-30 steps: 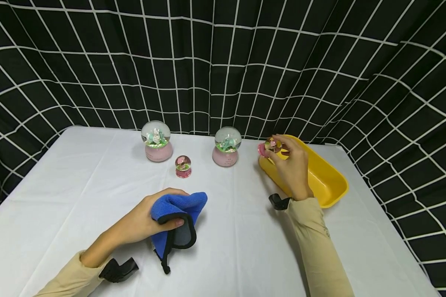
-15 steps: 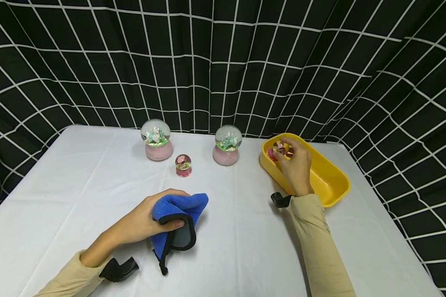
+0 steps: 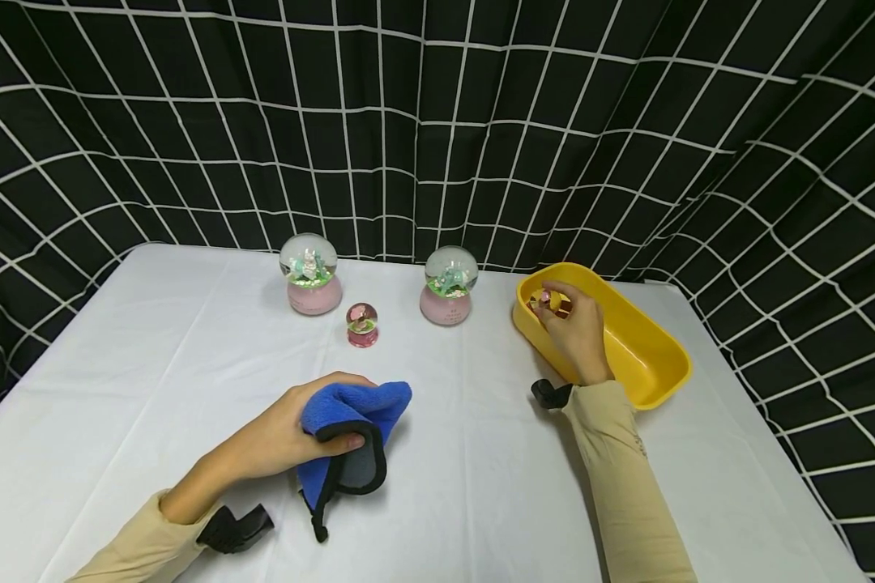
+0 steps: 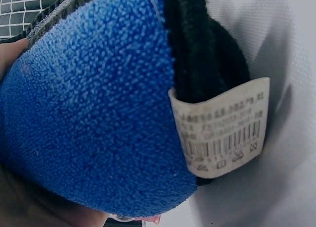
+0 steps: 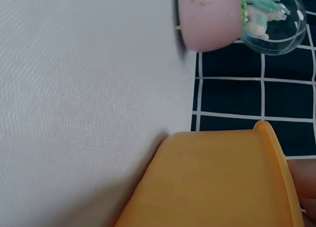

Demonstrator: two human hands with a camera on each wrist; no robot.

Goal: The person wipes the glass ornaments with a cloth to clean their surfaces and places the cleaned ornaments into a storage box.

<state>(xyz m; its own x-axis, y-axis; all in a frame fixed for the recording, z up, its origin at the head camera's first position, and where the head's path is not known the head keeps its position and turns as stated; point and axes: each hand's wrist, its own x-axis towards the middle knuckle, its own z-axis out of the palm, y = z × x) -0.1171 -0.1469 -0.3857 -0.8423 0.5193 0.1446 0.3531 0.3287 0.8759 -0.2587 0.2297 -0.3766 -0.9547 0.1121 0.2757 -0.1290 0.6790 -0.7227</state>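
My left hand [image 3: 284, 429] grips a folded blue cloth [image 3: 353, 401] with black edging and a grey underside. Close up in the left wrist view, the cloth [image 4: 98, 108] shows a white label [image 4: 224, 131]. On the right, my right hand [image 3: 582, 334] pinches a small snow globe [image 3: 546, 299] inside the far end of a yellow basin [image 3: 645, 360], below its rim. Fingers hide part of that globe. In the right wrist view the basin wall [image 5: 217, 182] blocks most of the hand. Another small snow globe [image 3: 362, 325] with a pink base stands beyond my left hand.
Two larger snow globes with pink bases stand near the table's back edge, the left globe [image 3: 311, 274] and the right globe [image 3: 448, 285]. A white cloth covers the table [image 3: 467, 486]. A black curtain [image 3: 379, 121] with white grid lines hangs behind and at the sides.
My right hand has carried the small snow globe from above the basin's left rim rightward and down into the basin. The left hand keeps its hold on the cloth, essentially still.
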